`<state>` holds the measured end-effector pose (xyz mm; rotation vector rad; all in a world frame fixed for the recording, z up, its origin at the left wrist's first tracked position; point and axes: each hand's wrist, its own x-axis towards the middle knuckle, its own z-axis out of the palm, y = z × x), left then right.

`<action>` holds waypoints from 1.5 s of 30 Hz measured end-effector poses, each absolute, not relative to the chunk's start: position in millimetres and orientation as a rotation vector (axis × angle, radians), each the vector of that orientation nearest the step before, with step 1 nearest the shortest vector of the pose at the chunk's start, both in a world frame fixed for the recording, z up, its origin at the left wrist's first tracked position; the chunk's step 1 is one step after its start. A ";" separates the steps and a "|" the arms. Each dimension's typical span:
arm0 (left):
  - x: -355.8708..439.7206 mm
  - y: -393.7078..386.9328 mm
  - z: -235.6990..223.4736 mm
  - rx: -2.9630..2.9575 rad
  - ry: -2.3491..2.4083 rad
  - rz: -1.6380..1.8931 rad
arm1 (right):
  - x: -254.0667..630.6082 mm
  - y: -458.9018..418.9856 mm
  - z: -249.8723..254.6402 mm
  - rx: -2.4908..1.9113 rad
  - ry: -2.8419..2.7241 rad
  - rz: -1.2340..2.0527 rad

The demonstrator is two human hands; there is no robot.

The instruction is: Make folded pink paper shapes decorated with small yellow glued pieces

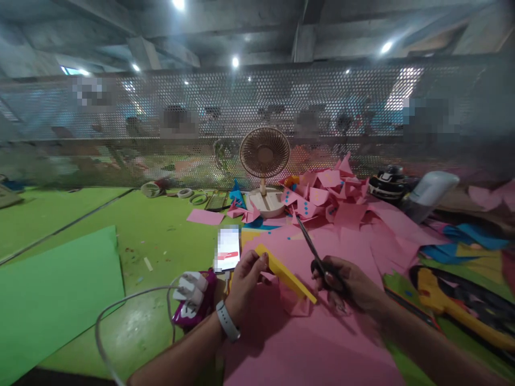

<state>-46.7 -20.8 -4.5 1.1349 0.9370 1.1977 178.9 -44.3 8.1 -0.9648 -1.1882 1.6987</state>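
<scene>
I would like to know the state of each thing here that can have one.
Yellow paper strip: held in left hand, slanting.
Scissors: held in right hand, seemingly closed.
Phone: switched on, lit.
Fan: upright; spinning unclear.
Pink paper pieces: heaped, some bent.
Green sheet: lying flat.
Ceiling lights: lit.

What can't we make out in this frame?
Head view:
- Scissors: handles, partly covered by right hand.
- Yellow strip: pinched part, under left hand's fingers.
- Phone: screen text, pixelated.
- Green sheet: far left, cut by frame edge.
- Beyond mesh: blurred, screened by it.
</scene>
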 end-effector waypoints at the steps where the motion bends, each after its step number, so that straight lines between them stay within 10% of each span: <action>1: -47.2 -20.2 -4.3 1.117 0.941 1.203 | 182.6 -42.1 11.2 -0.960 -1.200 1.690; 17: -45.6 -13.0 4.8 0.940 0.907 1.328 | 241.0 -4.3 11.2 -1.750 -2.073 0.571; 45: -7.3 57.0 15.2 1.056 1.099 1.203 | 211.5 -20.2 10.5 -1.223 -1.529 1.263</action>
